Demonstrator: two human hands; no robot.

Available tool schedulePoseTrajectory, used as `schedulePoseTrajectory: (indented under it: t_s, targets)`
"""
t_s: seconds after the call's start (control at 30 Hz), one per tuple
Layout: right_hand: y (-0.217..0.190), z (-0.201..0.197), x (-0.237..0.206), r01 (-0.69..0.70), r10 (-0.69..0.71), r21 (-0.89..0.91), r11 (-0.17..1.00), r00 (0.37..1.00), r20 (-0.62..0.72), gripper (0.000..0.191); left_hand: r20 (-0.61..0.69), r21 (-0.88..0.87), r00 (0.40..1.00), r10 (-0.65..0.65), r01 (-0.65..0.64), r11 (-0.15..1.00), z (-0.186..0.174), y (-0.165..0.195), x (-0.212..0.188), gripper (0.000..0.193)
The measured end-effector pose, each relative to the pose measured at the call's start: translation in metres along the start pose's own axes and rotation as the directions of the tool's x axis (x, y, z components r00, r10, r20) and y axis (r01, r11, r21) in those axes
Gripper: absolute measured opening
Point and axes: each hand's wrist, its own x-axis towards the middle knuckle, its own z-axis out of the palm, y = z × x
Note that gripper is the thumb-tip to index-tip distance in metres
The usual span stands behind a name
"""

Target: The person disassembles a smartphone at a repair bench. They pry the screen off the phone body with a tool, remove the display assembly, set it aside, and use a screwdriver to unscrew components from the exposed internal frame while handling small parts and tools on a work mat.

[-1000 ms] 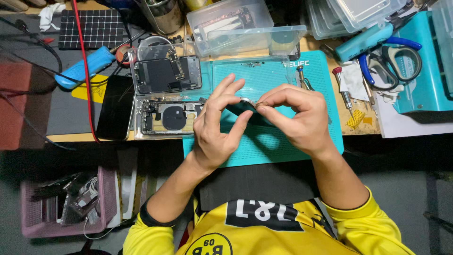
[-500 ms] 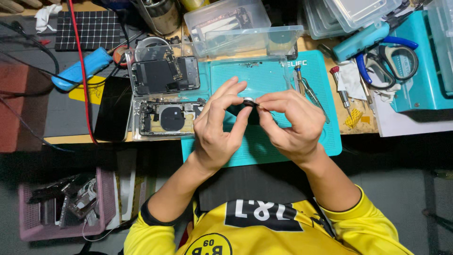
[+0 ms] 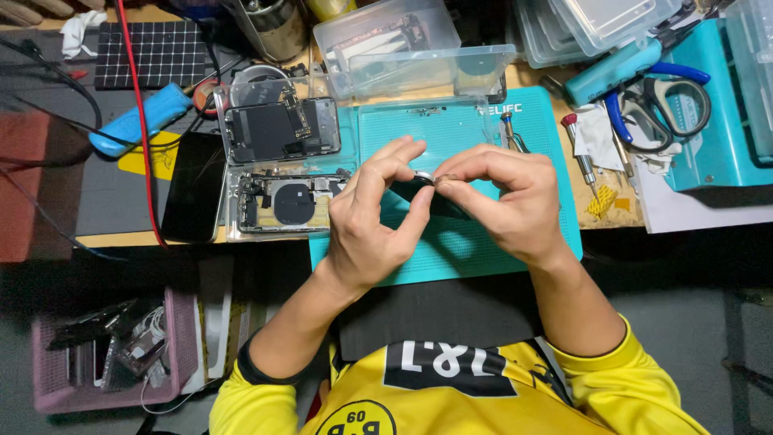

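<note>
- The left hand (image 3: 378,221) and the right hand (image 3: 503,205) meet over the middle of the teal work mat (image 3: 483,250), fingertips pinched together on a small dark part (image 3: 423,189) with a pale rounded end; both hands are closed narrow on it, and it hangs just above the mat rather than lying on it.
- Judging by the grip, the part is held up at the fingertips so that both thumbs can work its edge, and any piece that drops would land on the mat.
- At about 9 o'clock from the hands lies an opened phone body (image 3: 286,201) with its round coil showing. Just above it, at 10 o'clock, is a second opened phone shell (image 3: 278,129). Both sit close by, probably to stay within reach.
- A dark phone screen (image 3: 193,185) lies face up further out at 9 o'clock, on a grey pad.
- At 2 o'clock two small screwdrivers (image 3: 580,157) rest at the mat's edge. Blue-handled pliers (image 3: 644,105) lie beyond them.
- At 12 o'clock are clear plastic boxes (image 3: 419,48).
- The bench (image 3: 121,239) is wooden and crowded, with a red cable (image 3: 137,121) running down its left side.
- At 7 o'clock, below bench level, a pink basket (image 3: 105,362) holds loose parts and wires; the floor around it is dark.
</note>
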Motion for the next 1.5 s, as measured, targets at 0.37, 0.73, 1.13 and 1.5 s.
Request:
schedulePoseTrajectory:
  t_s: [0.37, 0.73, 1.13, 1.5]
  targets:
    - [0.009, -0.013, 0.009, -0.083, 0.069, 0.115, 0.99, 0.99, 0.121, 0.005, 0.009, 0.039, 1.0, 0.022, -0.022, 0.999, 0.0, 0.004, 0.006, 0.03]
    - [-0.004, 0.018, -0.009, 0.2, -0.273, -0.328, 0.923, 0.942, -0.194, 0.01, -0.022, 0.13, 1.0, -0.005, 0.008, 0.991, 0.004, 0.005, 0.01, 0.026]
    - [-0.003, 0.021, -0.012, 0.238, -0.327, -0.378, 0.895, 0.925, -0.194, 0.013, -0.024, 0.154, 1.0, 0.008, -0.004, 0.988, 0.004, 0.007, 0.013, 0.027]
    - [0.0, 0.0, -0.006, 0.066, -0.072, -0.095, 0.993, 0.995, -0.065, 0.005, -0.025, 0.126, 0.999, 0.036, -0.032, 0.992, 0.008, 0.005, 0.01, 0.03]
